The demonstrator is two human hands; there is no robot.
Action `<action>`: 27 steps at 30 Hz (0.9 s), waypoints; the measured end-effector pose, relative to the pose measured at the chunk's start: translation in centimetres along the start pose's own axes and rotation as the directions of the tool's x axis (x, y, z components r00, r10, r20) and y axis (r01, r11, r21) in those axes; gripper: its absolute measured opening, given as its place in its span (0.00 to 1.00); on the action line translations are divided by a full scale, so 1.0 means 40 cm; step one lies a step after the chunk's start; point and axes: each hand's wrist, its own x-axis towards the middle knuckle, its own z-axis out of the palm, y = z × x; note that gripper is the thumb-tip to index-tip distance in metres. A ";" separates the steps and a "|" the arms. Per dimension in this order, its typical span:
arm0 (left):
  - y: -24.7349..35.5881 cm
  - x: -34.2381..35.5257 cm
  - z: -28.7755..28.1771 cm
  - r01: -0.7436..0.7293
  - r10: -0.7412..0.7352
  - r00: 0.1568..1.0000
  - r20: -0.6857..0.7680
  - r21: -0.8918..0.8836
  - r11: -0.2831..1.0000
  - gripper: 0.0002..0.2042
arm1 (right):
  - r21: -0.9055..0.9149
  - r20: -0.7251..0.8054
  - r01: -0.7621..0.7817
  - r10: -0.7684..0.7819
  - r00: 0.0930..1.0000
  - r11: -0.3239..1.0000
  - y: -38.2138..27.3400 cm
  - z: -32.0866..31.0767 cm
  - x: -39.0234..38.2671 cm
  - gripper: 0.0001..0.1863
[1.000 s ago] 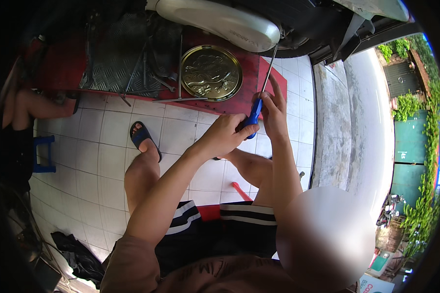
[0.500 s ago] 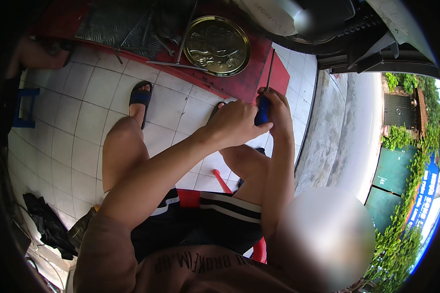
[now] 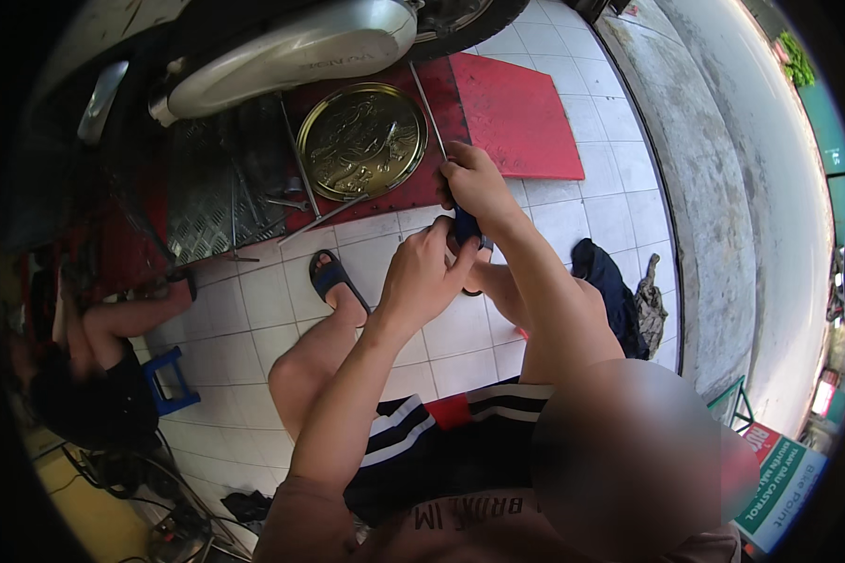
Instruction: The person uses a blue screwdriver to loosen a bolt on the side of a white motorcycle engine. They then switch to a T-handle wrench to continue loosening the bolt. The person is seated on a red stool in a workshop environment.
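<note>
In both my hands is a long screwdriver with a blue handle point(image 3: 467, 225) and a thin metal shaft point(image 3: 427, 105). My right hand point(image 3: 479, 190) is closed around the front of the handle, where the shaft begins. My left hand point(image 3: 422, 274) grips the handle's rear end, nearer my body. Forward and slightly left runs the shaft, its far end beside the motorbike's silver side cover point(image 3: 300, 68) and black tyre point(image 3: 474, 26). Whether the tip touches the bike, I cannot tell. Just left of the shaft lies a round gold-coloured embossed tray point(image 3: 361, 141).
Several wrenches and metal rods point(image 3: 291, 205) lie on the red lift platform point(image 3: 516, 117) beside the tray. At the left, another person point(image 3: 99, 357) sits near a blue stool point(image 3: 171, 380). Dark cloth point(image 3: 610, 291) lies on the tiled floor at right, with the street beyond.
The head view has shifted, bringing the motorbike and the other person further in. My right hand has moved ahead of my left on the screwdriver, whose shaft now slants left.
</note>
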 end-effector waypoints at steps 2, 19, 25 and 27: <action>0.005 0.004 0.024 -0.025 0.025 1.000 0.001 -0.049 0.999 0.12 | -0.065 -0.073 0.051 -0.056 0.996 0.997 0.038 -0.011 0.022 0.21; 0.014 0.021 0.096 0.128 -0.124 0.992 0.033 -0.345 0.930 0.11 | -0.287 -0.159 0.122 -0.173 0.972 0.950 0.019 -0.018 0.024 0.14; 0.002 0.024 0.084 0.108 -0.093 0.994 0.061 -0.351 0.930 0.09 | -0.223 -0.279 -0.006 -0.058 0.958 0.975 -0.027 -0.046 -0.008 0.15; 0.006 0.022 0.077 0.132 -0.116 0.991 0.065 -0.353 0.926 0.10 | -0.189 -0.273 0.053 -0.104 0.956 0.981 -0.036 -0.046 -0.011 0.14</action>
